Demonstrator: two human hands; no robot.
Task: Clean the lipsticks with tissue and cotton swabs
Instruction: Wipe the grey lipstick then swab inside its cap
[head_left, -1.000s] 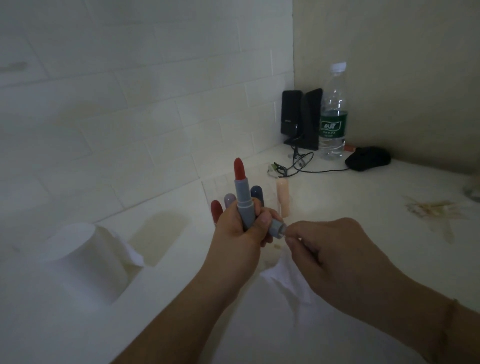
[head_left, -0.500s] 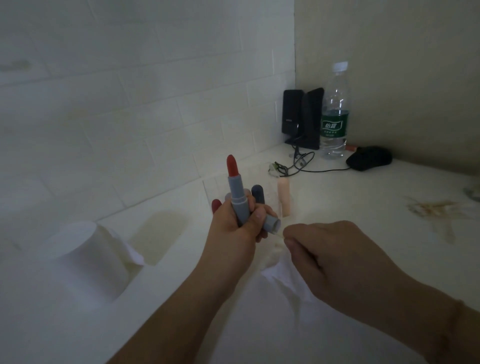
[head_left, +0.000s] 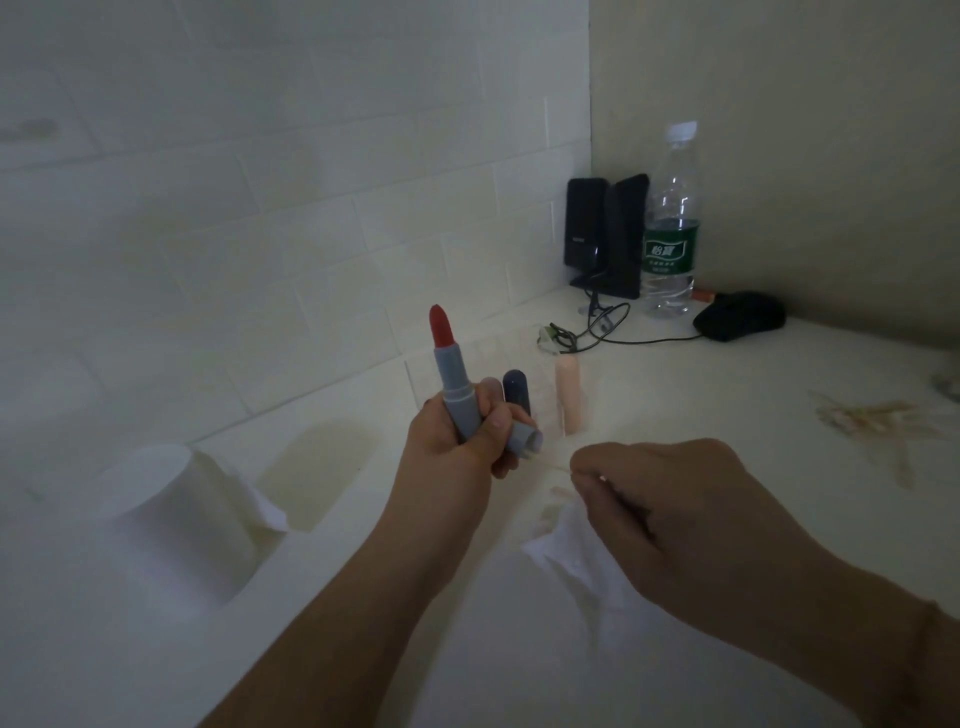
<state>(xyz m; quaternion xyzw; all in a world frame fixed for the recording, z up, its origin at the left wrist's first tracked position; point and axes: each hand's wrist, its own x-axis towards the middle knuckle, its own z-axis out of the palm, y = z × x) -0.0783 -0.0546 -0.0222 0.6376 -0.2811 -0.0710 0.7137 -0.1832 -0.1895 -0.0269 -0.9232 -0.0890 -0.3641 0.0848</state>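
My left hand (head_left: 457, 441) grips a grey lipstick (head_left: 454, 384) with its red tip up, and holds the grey cap (head_left: 525, 439) between the fingers, its open end facing right. My right hand (head_left: 670, 499) pinches a thin cotton swab (head_left: 553, 464) whose tip reaches just into the cap's mouth; a white tissue (head_left: 576, 551) hangs under that hand. Behind my left hand, more lipsticks stand in a clear holder: a dark blue one (head_left: 516, 391) and a peach one (head_left: 568, 395). A tissue roll (head_left: 171, 514) lies at the left.
A pile of cotton swabs (head_left: 872, 421) lies on the white counter at the right. In the far corner stand two black speakers (head_left: 608, 234), a water bottle (head_left: 670, 228), a black mouse (head_left: 740, 322) and tangled cables (head_left: 587, 327). A tiled wall runs along the left.
My left hand has tilted the lipstick slightly left. My right hand has drawn back to the right, so the swab now shows between it and the cap.
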